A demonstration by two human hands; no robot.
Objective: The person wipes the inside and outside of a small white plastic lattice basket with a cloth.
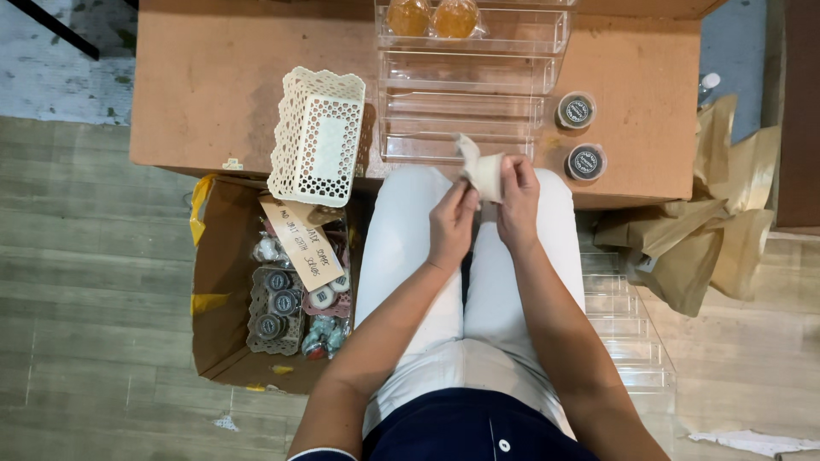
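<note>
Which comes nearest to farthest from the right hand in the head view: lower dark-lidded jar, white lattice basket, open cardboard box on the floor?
From the right hand:
1. Lower dark-lidded jar, just right of it on the table.
2. White lattice basket, left on the table edge.
3. Cardboard box, lower left on the floor.

Wrapped object [483, 173]: mostly covered by pale paper and the fingers of both hands, so its kind could not be told
Left hand [450, 224]: fingertips tucked behind the wrapping
Right hand [518, 198]: palm side hidden
Clear organiser [471, 85]: top cut off by the upper edge, with two amber items [432, 17] only partly shown
Cardboard box [224, 282]: contents partly under a handwritten card [301, 242] and the white lattice basket [318, 137]; the small wrapped pieces were too small to identify
Person: head and shoulders out of view, elbows cut by the bottom edge
</note>
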